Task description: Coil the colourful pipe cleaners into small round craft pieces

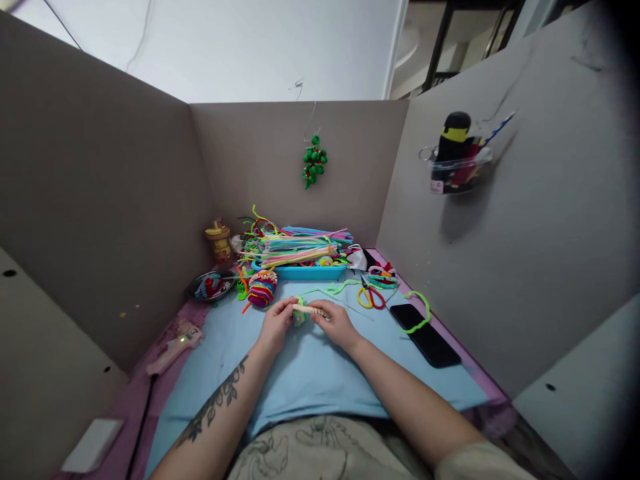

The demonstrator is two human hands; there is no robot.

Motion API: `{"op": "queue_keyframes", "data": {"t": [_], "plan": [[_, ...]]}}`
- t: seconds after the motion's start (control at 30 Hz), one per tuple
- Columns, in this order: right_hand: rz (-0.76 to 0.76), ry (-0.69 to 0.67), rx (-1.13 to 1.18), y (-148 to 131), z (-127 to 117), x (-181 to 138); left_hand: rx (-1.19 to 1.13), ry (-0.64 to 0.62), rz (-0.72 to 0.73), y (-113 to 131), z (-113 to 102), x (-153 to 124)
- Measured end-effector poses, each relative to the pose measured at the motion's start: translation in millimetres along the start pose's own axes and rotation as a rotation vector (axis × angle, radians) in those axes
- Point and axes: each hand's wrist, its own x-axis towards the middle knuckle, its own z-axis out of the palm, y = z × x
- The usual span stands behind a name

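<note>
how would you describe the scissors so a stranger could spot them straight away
Start at the blue tray heaped with pipe cleaners at the back of the blue mat. Just right of it, flat on the mat, lie the scissors, the only thing with one yellow and one red handle loop.

Grey cardboard walls box in a blue-covered table beneath a white wall.
</note>
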Motion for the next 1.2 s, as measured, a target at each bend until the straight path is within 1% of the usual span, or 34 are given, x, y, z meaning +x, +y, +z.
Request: {"op": "queue_keyframes", "data": {"t": [0.07, 0.17, 0.27, 0.33, 0.43, 0.53, 0.7, 1.03, 1.13, 1.2], "plan": [[0.003, 0.035, 0.004, -2, 0, 1, 0.02, 0.003, 0.034, -2, 0, 0], [0.034, 0.135, -0.009, -3, -1, 4, 0.105, 0.002, 0.102, -3, 2, -2], [0.097, 0.227, -0.011, 3, -1, 6, 0.137, -0.024, 0.127, -3, 4, -3], [0.15, 0.249, 0.01, 9, 1, 7, 0.125, -0.033, 0.13, -3, 5, -3], [0.232, 0.216, 0.08, 18, 5, 8, 0.079, -0.038, 0.119, -3, 5, -3], [0.298, 0.178, 0.194, 22, 11, 8, -0.005, -0.068, 0.058, -1, 4, -4], [0.349, 0.15, 0.39, 18, 16, 9, -0.178, -0.096, -0.017, 4, 4, -4], [0.511, 0.114, 0.601, 13, 20, 11, -0.332, -0.117, -0.065, 2, 1, -1], [0.49, 0.102, 0.592, 10, 20, 11, -0.343, -0.099, -0.045, 1, 1, -1], [0.422, 0.109, 0.534, 9, 20, 11, -0.334, -0.099, -0.033, 0, 1, -1]]}}
